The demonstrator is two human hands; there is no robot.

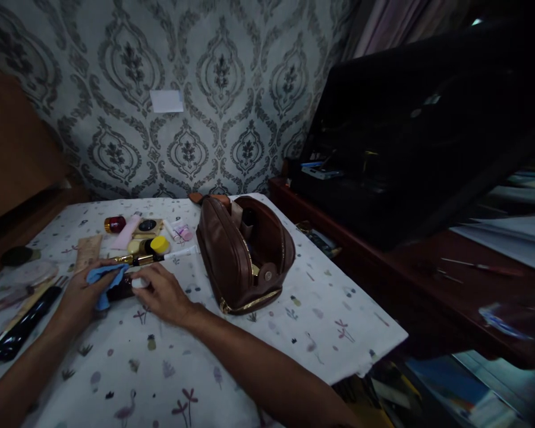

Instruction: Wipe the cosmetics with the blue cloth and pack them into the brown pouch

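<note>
My left hand [81, 295] is closed on a small blue cloth [106, 279] and presses it against a dark little item [122, 289] on the table. My right hand [163, 294] holds the other end of that item, fingers curled round its white tip [139, 283]. What the item is I cannot make out. A brown leather pouch [243, 252] stands unzipped just right of my right hand, with some things inside. Behind my hands lie several cosmetics, among them a yellow-capped jar [159, 244], a red bottle [115, 224] and a gold-barrelled pen-like stick [145, 258].
A floral tablecloth [267, 333] covers the table, whose right corner ends near the dark wooden bench [383, 249]. A black glossy tube [20, 327] lies at the left edge. A big black open case [419, 131] stands at the right. Patterned wallpaper is behind.
</note>
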